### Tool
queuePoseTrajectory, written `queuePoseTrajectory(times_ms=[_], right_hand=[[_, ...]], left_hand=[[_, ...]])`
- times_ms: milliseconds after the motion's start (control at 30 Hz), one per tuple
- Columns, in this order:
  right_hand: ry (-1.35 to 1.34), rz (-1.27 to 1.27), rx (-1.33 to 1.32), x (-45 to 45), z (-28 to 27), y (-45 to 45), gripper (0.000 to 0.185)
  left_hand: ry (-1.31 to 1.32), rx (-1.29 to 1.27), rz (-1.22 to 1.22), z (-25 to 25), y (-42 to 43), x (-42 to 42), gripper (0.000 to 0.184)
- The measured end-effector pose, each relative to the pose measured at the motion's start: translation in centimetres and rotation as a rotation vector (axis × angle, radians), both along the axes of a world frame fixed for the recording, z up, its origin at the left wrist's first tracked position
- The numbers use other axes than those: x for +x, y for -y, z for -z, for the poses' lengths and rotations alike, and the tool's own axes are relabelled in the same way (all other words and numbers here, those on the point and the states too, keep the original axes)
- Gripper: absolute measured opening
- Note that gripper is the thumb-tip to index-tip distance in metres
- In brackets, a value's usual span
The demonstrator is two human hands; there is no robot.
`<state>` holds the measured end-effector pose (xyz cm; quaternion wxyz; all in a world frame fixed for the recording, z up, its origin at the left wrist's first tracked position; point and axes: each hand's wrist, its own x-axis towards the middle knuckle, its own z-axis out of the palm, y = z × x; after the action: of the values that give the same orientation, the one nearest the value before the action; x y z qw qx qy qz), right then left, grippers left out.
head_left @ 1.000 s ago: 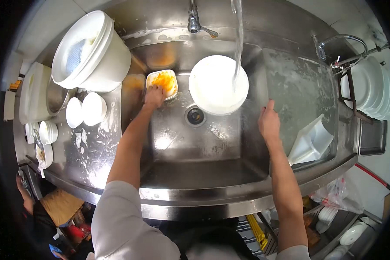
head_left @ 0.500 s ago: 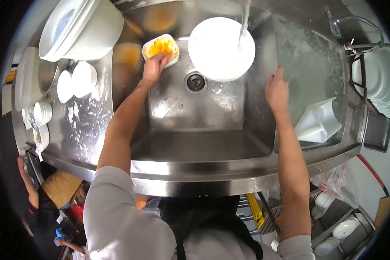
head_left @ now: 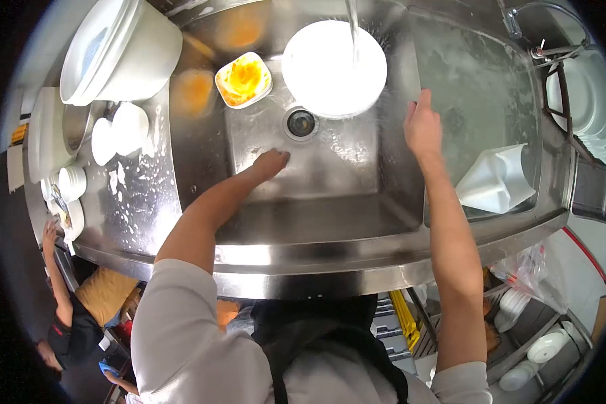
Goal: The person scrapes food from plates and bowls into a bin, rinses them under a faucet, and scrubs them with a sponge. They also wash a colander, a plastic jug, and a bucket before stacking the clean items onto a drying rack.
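Note:
My left hand [head_left: 272, 165] hovers low over or touches the floor of the steel sink basin [head_left: 303, 219], below the drain [head_left: 301, 124]. Its fingers are curled together; anything in them is hidden. A small square white container [head_left: 243, 80] smeared with orange and yellow sauce sits at the basin's back left. Beside it, tap water runs onto a round white item [head_left: 330, 71], perhaps a basin or large bowl. My right hand [head_left: 423, 126] rests at the divider between the basins, forefinger extended and thumb apart, holding nothing visible.
Cloudy water fills the right basin, with a white angular container [head_left: 497, 182] in it. White plates [head_left: 589, 111] stand in a rack at far right. A large white tub [head_left: 138, 57] and white bowls [head_left: 129, 128] occupy the left counter. A co-worker's arm [head_left: 58, 286] reaches in at lower left.
My left hand has left the sauce-smeared container and moved down and right, below the drain. The container stays in the basin. My right hand keeps its place at the divider.

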<state>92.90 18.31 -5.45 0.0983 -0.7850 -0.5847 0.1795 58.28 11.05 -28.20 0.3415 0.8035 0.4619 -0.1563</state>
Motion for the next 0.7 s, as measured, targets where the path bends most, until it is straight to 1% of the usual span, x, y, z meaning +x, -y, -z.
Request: queuePoseTrajectory(times_ms=[133,167,233,267,300,367,433,467,533,567,633,700], right_hand=[[0.014,0.010,-0.004,-0.3,-0.6,-0.4,0.020],[0.019,0.015,-0.007,-0.3,-0.7,-0.3,0.020],[0.012,0.007,0.000,0.0,-0.9,-0.4,0.019],[0.002,-0.003,0.005,-0.1,-0.8,-0.4,0.019],[0.003,-0.015,0.007,0.0,-0.8,-0.4,0.021],[0.001,-0.032,0.022,0.6,-0.1,-0.5,0.025],[-0.123,0.038,0.196,2.1,4.6,-0.9,0.033],[-0.182,0.070,0.283,3.2,6.4,-1.3,0.036],[-0.974,0.483,0.062,6.1,6.7,-0.5,0.042],[-1.366,0.669,-0.084,7.6,7.2,-0.3,0.045],[-1.351,0.824,0.042,9.7,12.3,-0.6,0.038],[-1.246,0.912,0.263,9.2,10.1,-2.3,0.031]], left_hand=[[0.020,0.090,-0.023,0.0,-0.3,0.4,0.015],[0.034,0.068,-0.039,0.5,-0.5,0.4,0.020],[0.171,-0.107,-0.151,0.7,-1.3,1.0,0.019],[0.236,-0.192,-0.212,-1.1,-1.7,1.4,0.021],[0.330,-0.325,-0.471,-3.1,-1.9,2.1,0.023],[0.458,-0.320,-0.576,-7.6,-2.9,3.7,0.024],[0.612,-0.345,-0.681,-11.5,-3.4,4.0,0.023],[0.616,-0.265,-0.678,-13.4,-3.3,3.6,0.022],[0.626,-0.103,-0.673,-17.5,-2.6,2.7,0.020],[0.640,-0.116,-0.765,-21.4,-1.4,2.5,0.018],[0.631,-0.115,-0.908,-23.4,0.8,0.3,0.018],[0.765,-0.196,-1.161,-26.3,3.8,-0.8,0.016]])
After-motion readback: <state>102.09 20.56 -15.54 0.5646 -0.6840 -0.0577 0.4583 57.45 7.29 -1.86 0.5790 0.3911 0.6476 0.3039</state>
